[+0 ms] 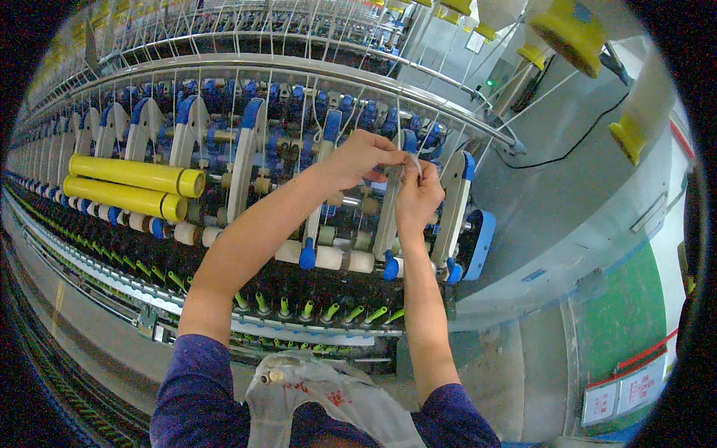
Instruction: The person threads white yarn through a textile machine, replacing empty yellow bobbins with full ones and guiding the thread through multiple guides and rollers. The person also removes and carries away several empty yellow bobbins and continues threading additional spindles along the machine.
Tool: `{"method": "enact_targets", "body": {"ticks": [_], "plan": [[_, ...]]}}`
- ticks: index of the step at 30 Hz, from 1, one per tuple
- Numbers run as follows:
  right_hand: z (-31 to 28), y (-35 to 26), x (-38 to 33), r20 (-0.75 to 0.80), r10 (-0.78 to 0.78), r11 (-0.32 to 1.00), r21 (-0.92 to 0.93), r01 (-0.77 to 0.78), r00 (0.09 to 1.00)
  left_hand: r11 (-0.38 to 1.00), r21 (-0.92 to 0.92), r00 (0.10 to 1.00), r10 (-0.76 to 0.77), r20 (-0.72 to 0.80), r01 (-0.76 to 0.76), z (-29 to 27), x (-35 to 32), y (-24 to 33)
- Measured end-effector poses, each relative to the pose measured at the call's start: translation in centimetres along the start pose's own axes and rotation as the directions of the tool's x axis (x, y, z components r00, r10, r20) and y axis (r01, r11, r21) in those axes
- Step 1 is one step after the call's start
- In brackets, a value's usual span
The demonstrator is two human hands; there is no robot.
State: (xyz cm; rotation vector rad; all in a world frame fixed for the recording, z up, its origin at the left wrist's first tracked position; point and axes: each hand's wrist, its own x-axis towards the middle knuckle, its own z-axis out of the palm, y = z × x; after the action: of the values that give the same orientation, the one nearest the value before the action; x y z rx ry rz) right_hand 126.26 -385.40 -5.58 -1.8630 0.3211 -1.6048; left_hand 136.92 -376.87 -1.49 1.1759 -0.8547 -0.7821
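Observation:
Both my arms reach forward over a spinning frame, and the hands meet near its right end. Between the fingertips is a short piece of white roving (414,162). My left hand (360,161) is closed, with thumb and forefinger pinching at the roving's upper part. Close beside it, my right hand (418,196) is closed too, its fingers pressed together on the same strand. Behind the hands stand white drafting arms with blue caps (332,125); the right hand partly covers one of them.
Two yellow bobbin tubes (134,173) lie across the drafting arms on the left. A steel rail (299,67) runs above, with roving strands hanging past it. Green spindles (308,309) line the front below. Yellow-ended bobbins (569,37) hang at upper right, near a grey machine housing (523,224).

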Motion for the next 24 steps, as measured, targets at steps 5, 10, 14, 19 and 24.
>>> {"method": "enact_targets", "body": {"ticks": [5, 10, 14, 19, 24], "plan": [[-1.7, 0.5, -1.1, 0.082, 0.152, 0.987, 0.045, -0.156, 0.985, 0.988, 0.151, 1.000, 0.029, -0.012, -0.027, -1.4, 1.5, -1.8], [-3.8, -0.9, -3.5, 0.110, 0.402, 0.848, 0.330, -0.415, 0.909, 0.623, 0.777, 0.989, -0.034, 0.142, -0.090, -2.5, 4.0, -4.1], [-4.6, -2.3, -4.8, 0.103, 0.443, 0.835, 0.314, -0.452, 0.890, 0.347, 0.935, 0.998, 0.009, 0.069, -0.068, -2.9, 5.3, -5.1], [-4.8, -2.9, -5.4, 0.091, 0.477, 0.761, 0.456, -0.462, 0.874, 0.321, 0.944, 0.990, -0.095, 0.105, -0.070, -2.9, 5.3, -5.4], [-4.8, -3.2, -5.6, 0.092, 0.499, 0.728, 0.494, -0.475, 0.861, 0.337, 0.942, 0.987, -0.148, 0.053, 0.000, -2.8, 5.7, -6.1]]}}
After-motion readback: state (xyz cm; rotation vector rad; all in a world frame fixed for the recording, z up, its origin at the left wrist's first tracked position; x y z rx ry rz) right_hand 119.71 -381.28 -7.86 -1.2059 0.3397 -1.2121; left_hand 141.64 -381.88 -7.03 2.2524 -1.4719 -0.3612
